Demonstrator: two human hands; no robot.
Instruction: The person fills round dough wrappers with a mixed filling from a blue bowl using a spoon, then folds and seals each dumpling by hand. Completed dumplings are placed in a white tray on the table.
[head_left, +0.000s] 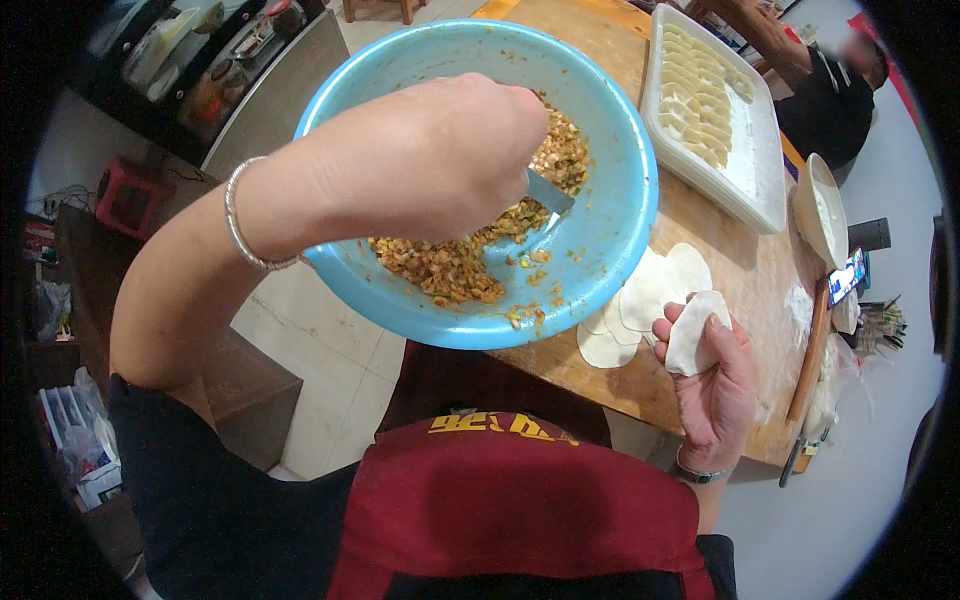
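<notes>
My left hand (442, 157) is a fist over a large light-blue plastic basin (600, 255), closed around a flat metal filling spatula (551, 193). Its handle is hidden in the fist; the blade end shows beside chopped filling (442, 274) with green bits. Part of the filling lies behind my hand and forearm. To the right of the basin, my right hand (712, 382) is palm up at the table edge. It holds a round dough wrapper (696, 334), curved between thumb and fingers. A loose pile of dough wrappers (652, 292) lies between basin and hand, partly under the basin's rim.
A white plastic tray (757, 191) with rows of folded dumplings (694, 94) stands on the floured wooden table (720, 247). A flour bowl (821, 210), a rolling pin (810, 360) and a lit phone (847, 277) line the right side. Another person (825, 105) is beyond the tray.
</notes>
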